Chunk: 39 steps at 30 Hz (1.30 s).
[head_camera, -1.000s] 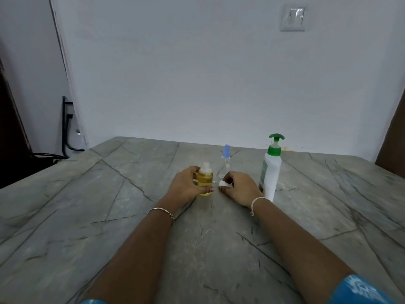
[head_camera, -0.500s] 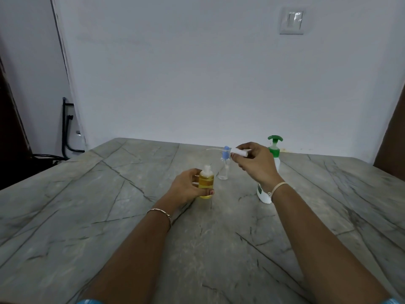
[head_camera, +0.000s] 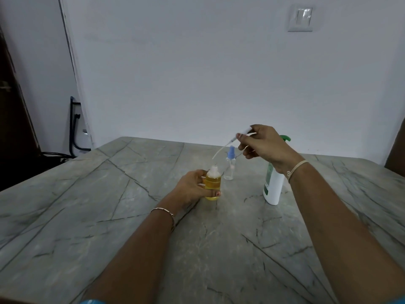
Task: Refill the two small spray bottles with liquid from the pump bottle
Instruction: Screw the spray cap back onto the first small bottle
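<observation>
Bottle (head_camera: 213, 182) in left hand (head_camera: 190, 189), sprayer (head_camera: 245, 131) in right hand (head_camera: 265, 145)

You have a small bottle (head_camera: 213, 185) of golden-yellow liquid with a whitish neck, and behind it a clear bottle (head_camera: 229, 170) capped in pale blue. Your pump bottle (head_camera: 273, 189) is white, with a green label and a green pump top. The sprayer (head_camera: 245, 131) and its tube (head_camera: 219, 151) are white. The table (head_camera: 109, 216) is grey-green stone with dark branching veins. The wall (head_camera: 197, 73) is pale bluish white. Your sleeve (head_camera: 92, 301) is bright blue.
</observation>
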Available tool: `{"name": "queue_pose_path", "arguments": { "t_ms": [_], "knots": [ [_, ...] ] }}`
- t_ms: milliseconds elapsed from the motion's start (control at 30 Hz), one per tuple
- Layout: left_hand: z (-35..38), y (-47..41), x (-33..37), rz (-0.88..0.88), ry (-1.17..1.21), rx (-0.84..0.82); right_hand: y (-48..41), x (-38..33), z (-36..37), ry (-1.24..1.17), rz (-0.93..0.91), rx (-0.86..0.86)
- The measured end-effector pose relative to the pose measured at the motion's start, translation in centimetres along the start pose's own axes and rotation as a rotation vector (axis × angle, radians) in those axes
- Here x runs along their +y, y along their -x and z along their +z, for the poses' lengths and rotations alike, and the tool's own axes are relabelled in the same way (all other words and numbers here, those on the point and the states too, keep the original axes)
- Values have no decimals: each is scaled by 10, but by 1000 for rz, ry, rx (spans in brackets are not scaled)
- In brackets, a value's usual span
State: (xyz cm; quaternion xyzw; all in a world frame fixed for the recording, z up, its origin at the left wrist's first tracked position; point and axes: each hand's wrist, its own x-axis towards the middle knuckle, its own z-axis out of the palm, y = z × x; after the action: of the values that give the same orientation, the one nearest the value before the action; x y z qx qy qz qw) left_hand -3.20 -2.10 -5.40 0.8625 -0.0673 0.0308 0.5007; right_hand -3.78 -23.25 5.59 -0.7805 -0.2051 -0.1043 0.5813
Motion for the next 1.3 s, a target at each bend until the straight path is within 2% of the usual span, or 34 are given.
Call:
{"name": "queue_pose_path", "arguments": {
  "t_ms": [300, 767, 867, 1167, 1300],
  "knots": [
    [-1, -2, -1, -11, 7, -17, -6, 5, 17, 212, -79, -7],
    [-2, -1, 1, -14, 9, -35, -9, 2, 18, 259, -132, 19],
    [-3, -1, -1, 5, 47, -35, -10, 3, 20, 253, -111, -13],
    [-3, 0, -2, 16, 73, -41, -10, 20, 40, 498, -112, -218],
    [-3, -1, -3, 25, 79, -29, -9, 29, 48, 527, -121, -227]
  ]
}}
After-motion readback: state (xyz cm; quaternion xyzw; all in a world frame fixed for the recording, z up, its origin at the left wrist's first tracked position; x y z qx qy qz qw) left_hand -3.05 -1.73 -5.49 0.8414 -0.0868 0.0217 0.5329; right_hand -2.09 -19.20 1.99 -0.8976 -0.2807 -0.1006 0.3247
